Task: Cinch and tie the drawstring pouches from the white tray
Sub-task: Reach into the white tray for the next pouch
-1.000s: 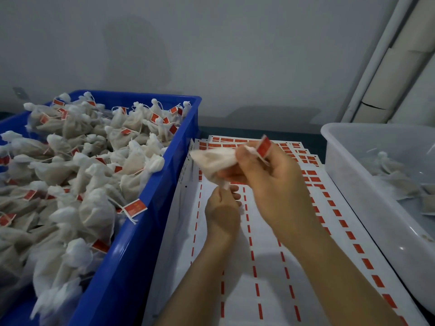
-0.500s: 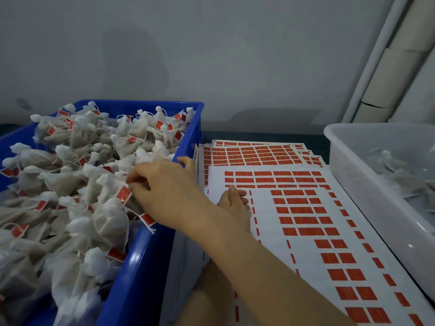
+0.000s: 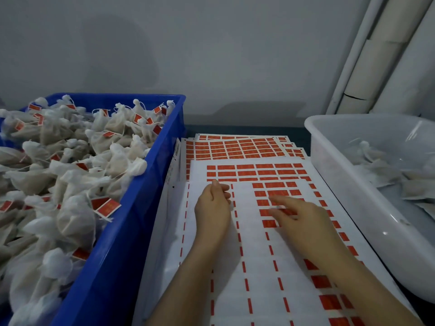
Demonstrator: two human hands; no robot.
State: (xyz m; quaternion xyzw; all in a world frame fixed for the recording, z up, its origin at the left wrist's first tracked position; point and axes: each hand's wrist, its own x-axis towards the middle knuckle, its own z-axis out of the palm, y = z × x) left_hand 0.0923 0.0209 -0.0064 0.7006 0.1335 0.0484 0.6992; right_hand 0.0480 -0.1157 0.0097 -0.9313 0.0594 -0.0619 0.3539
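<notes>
Sticker sheets (image 3: 259, 267), right hand (image 3: 303, 220) spread above; white tray (image 3: 341, 184) pouches (image 3: 376, 158) flat, jumbled

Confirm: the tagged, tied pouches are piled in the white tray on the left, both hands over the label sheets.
The head view shows the tagged, tied pouches piled in the blue crate on the left, not the white tray; the left hand and right hand are over the label sheets.
</notes>
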